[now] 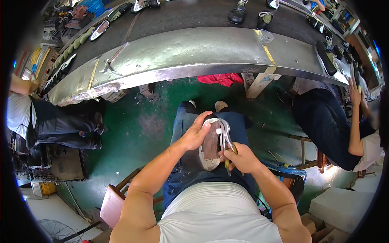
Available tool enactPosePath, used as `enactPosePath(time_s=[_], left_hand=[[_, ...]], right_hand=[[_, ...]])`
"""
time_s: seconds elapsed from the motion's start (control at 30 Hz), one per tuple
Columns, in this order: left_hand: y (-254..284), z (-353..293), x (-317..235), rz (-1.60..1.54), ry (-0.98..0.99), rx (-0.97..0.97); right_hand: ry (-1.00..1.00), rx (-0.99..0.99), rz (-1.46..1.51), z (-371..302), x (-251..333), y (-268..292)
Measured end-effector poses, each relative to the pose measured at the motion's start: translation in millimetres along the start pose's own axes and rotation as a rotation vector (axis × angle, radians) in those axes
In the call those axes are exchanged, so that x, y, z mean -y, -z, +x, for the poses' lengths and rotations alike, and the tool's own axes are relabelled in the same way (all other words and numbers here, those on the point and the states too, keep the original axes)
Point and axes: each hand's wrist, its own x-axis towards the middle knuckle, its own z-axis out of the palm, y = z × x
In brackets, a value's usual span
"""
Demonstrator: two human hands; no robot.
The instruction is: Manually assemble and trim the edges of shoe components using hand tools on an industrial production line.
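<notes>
An unfinished shoe rests over my lap with its underside up, showing a brown insole board and a pale rim of upper around it. My left hand is closed around the shoe's far end, thumb pressed along its left edge. In my right hand are lasting pliers, gripped by their handles. Their metal head lies against the right edge of the shoe, by a small white patch on the insole. Whether the jaws bite the upper I cannot tell.
Ahead runs a dark conveyor belt with a metal ledge, bearing several shoes and a clear plastic cup. A hammer-like tool lies on the ledge. Co-workers sit at left and right. Red cloth lies beneath the belt.
</notes>
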Motion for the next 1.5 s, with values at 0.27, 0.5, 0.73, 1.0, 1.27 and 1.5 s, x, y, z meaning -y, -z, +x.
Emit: enactPosePath(time_s=[0.27,0.5,0.73,1.0,1.27,1.5], left_hand=[[5.4,-1.9,-25.0,-0.189,-0.020,0.050],[-0.7,-0.8,-19.5,-0.336,0.119,0.013],[1.9,-1.0,-8.9,-0.244,0.106,-0.025],[4.0,-4.9,2.7,-0.325,-0.062,-0.107],[-2.3,-36.0,-38.0,-0.464,-0.010,-0.060],[-18.4,-50.2,-48.1,-0.344,-0.040,-0.240]], right_hand=[[0.005,0.225,0.579,4.6,3.3,10.5],[0.042,0.028,-0.078,11.2,-3.8,13.1],[0.170,-0.155,-0.603,31.9,-17.1,14.3],[0.524,-0.383,-0.780,47.3,-56.5,4.9],[0.363,-0.263,-1.150,-17.5,-30.0,-8.6],[0.475,-0.129,-0.971,-43.4,-24.5,1.2]])
